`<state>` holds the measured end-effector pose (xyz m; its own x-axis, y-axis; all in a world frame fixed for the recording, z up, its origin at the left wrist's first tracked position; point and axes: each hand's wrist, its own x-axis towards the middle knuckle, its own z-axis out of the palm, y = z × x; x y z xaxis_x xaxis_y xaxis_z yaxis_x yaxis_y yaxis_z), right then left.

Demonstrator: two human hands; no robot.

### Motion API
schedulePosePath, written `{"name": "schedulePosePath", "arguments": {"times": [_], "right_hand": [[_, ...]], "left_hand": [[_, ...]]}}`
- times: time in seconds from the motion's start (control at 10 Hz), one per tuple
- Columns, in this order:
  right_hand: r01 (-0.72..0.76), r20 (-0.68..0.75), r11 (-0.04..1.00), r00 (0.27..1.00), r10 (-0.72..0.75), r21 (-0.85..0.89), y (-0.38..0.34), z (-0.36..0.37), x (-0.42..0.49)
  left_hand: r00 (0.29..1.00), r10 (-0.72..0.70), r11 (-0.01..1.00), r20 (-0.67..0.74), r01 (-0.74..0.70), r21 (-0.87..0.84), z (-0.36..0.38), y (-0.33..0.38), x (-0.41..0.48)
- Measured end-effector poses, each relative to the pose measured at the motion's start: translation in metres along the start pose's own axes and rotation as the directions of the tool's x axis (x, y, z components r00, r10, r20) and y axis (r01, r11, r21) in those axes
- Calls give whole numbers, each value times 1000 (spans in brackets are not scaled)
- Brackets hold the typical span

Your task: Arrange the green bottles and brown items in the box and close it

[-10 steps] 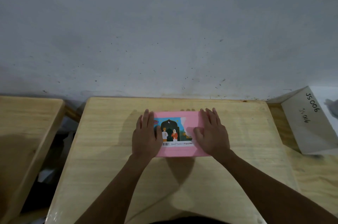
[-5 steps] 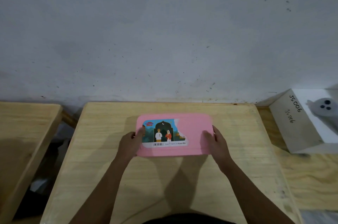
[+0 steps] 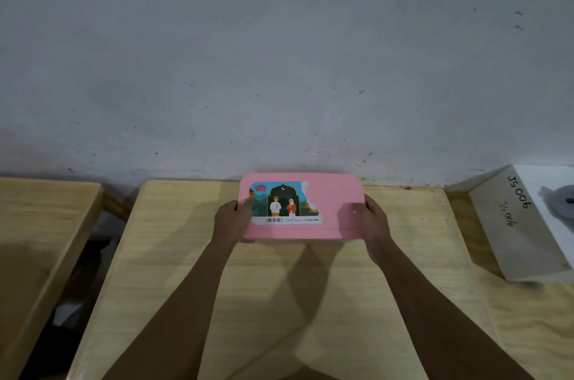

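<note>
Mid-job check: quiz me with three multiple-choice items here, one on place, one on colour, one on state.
1. Relative to the pink box, the white box marked JS006 stands? A) left B) right C) on top
2. The held box's colour? A) green B) brown C) pink
3. The pink box is? A) shut, gripped at both ends B) open C) untouched
Answers: B, it sits far right; C, pink surrounds the sticker; A, left hand and right hand grip the closed box's ends.
</note>
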<state>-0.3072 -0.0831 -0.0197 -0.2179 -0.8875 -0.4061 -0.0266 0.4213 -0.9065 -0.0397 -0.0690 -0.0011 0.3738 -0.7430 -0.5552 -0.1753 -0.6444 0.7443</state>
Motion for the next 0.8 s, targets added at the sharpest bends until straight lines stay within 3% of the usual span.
{"name": "schedulePosePath", "arguments": {"times": [0.2,0.4,0.5,0.6,0.8], "right_hand": [[-4,-5,999,1000,4,-41,-4,7,15],[30,13,988,1000,-28,-152,-8,7,14],[29,-31,955,999,-39,-295,-9,8,16],[17,-62,913,997,-46,-409,-25,9,4],[31,53,869,999,-5,-493,-59,15,-18]], "left_hand": [[999,-31,999,-9,31,9,2,9,13],[995,-97,979,-26,90,-183,-2,7,9],[996,-91,965,-21,83,-247,-4,7,2],[998,-59,966,-11,54,-255,-7,9,-6],[998,67,969,-1,-65,-238,-17,11,-18]]}}
